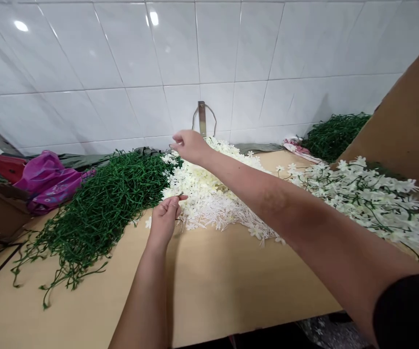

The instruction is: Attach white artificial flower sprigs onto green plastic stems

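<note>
My left hand is closed in a pinch at the front left edge of a heap of loose white artificial flower heads. A short dark bit of what looks like a thin green stem shows at its thumb tip; the rest is hidden by the fingers. Farther back, my right hand reaches across over the heap, its fingers curled together. Whatever they hold, if anything, is too small to tell. Just left of both hands lies a large pile of green plastic stems.
White flowers on green stems lie at the right, beside a leaning cardboard sheet. More green stems sit behind it. A purple bag is at the left. A metal strip stands against the tiled wall.
</note>
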